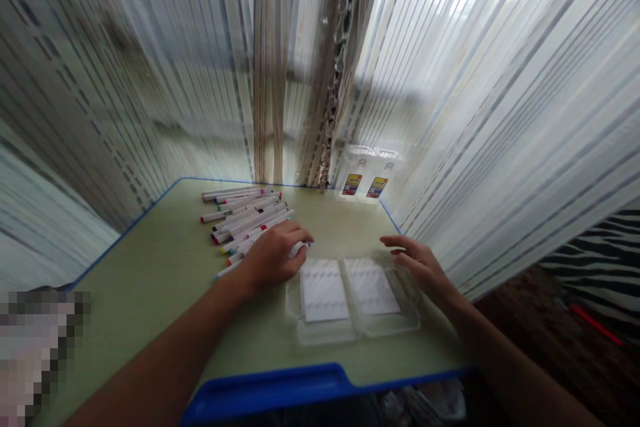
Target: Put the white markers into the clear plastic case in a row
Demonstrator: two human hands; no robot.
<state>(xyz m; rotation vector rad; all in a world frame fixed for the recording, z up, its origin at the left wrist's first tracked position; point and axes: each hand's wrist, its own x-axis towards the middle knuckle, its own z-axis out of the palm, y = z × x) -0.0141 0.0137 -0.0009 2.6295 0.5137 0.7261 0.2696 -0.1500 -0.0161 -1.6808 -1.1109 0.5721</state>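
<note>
My left hand (277, 250) is closed round a white marker (299, 249), just above the near left corner of the marker pile. That pile of white markers (250, 220) with coloured ends lies on the left half of the table. In front of me an open clear plastic case (357, 327) lies flat, with two white inserts (325, 293) side by side in it. My right hand (413, 257) hovers by the case's far right corner, fingers apart and holding nothing that I can see.
The pale green table (145, 280) has a raised blue edge (270, 380) nearest me. At the back right, clear cases (367, 173) with small labels stand upright against a string curtain (200, 80). A zebra-striped cloth (600, 267) hangs at the far right.
</note>
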